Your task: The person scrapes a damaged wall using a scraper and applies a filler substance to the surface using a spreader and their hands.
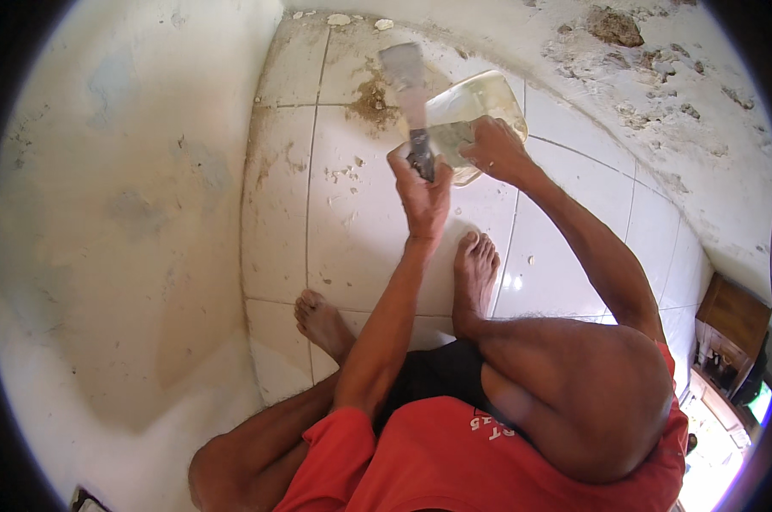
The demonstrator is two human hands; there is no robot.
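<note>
Through the head view, with twelve at the top, I have the left hand point(422, 196) closed round the black handle of a broad-bladed metal scraper point(418, 158). Its long axis points to twelve, leaning slightly toward eleven; its blade is blurred. At one o'clock from that hand is a pale, translucent plastic tub point(511, 96). The right hand point(492, 147) is nearer, overlapping the tub's lower part, fingers curled onto a flat grey-green piece point(448, 136) that reaches toward nine, up to the scraper handle. I can't tell whether piece and handle touch, whether the right hand also grips the tub, or whether the tub rests on the white tiled floor point(565, 196).

A rough wall with crumbling plaster point(659, 85) hems in the tub at two o'clock, and the bare right foot point(480, 264) sits at six from it. A brown dirt patch point(370, 104) lies at eleven from the left hand, and pale crumbs point(345, 174) between nine and ten.
</note>
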